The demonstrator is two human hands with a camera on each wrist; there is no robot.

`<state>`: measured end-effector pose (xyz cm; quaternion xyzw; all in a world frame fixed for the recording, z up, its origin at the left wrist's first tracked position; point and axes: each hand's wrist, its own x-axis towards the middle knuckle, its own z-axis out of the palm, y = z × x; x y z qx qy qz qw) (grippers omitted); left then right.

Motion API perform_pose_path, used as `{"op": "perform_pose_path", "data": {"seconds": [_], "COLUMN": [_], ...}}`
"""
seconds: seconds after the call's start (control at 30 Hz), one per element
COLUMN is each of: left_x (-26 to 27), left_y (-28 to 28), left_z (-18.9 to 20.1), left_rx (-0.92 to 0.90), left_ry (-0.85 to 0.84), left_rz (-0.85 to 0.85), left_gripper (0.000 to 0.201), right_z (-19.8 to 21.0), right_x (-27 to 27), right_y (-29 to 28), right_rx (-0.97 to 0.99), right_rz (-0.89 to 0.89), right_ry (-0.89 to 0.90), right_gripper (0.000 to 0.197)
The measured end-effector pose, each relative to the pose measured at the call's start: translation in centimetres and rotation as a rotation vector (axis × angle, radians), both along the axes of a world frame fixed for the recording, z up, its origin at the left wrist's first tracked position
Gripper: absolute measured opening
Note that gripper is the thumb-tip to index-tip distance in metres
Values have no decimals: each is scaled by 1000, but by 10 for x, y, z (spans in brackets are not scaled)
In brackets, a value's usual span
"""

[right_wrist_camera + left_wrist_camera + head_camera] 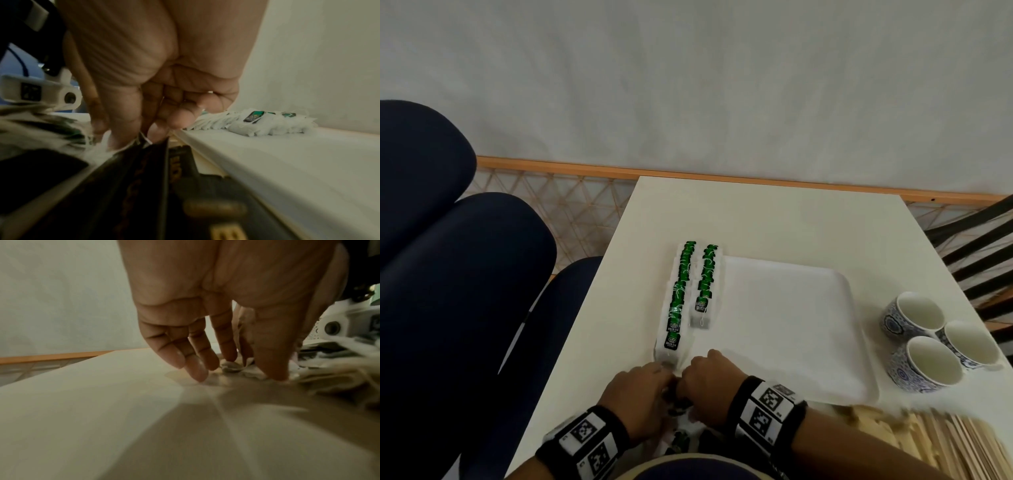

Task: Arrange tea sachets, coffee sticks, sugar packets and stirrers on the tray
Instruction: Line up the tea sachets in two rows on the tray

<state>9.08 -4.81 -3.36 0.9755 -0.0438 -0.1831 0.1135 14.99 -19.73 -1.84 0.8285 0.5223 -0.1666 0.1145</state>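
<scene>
- Nearest of all, at the near edge of the counter (592,342), is a loose pile of tea sachets (681,435), right in front of the tray (791,342).
- Both hands dig in that pile, side by side and touching.
- The left hand (640,394) points its fingers down. Its thumb and fingertips (197,371) press on a crumpled sachet (232,366). I cannot tell if that grip truly holds it.
- The right hand (709,380) has its fingers curled tight. Its grip pinches something white and thin at the fingertips (123,139), I think a sachet from the pile. Dark packets (148,178) lie just below it.
- Wooden stirrers (945,442) lie beside the pile, at the tray's near right corner.
- On the left part of the tray lie two rows of green tea sachets (678,294). The left row is longer and ends just past the hands.
- The rest of the tray is bare, so most of the job is still to do.
- Three cups (928,342) stand right of the tray.
- What could go wrong: the strings in the pile may tangle, so one pull may lift many sachets.
- A hand could bump the near end of the long row and mess it up.
- The sachets are soft and light, so a weak pinch may drop one.
</scene>
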Motion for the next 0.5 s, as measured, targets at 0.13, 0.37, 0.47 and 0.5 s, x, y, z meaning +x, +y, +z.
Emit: {"op": "perform_pose_path", "data": {"seconds": [0.13, 0.37, 0.47, 0.5], "left_x": [-3, -5, 1, 3], "left_y": [11, 34, 38, 36], "left_z": [-8, 0, 14, 21], "left_rx": [-111, -585, -874, -957], "left_ry": [-48, 0, 35, 31], "left_rz": [63, 292, 435, 489], "left_gripper": [22, 8, 20, 15], "right_z": [1, 24, 33, 35], "right_x": [5, 18, 27, 30], "right_y": [2, -5, -3, -2], "right_rx": [102, 513, 569, 590], "right_rz": [-91, -442, -573, -611], "right_ry": [126, 520, 631, 661], "right_gripper": [16, 24, 22, 20]}}
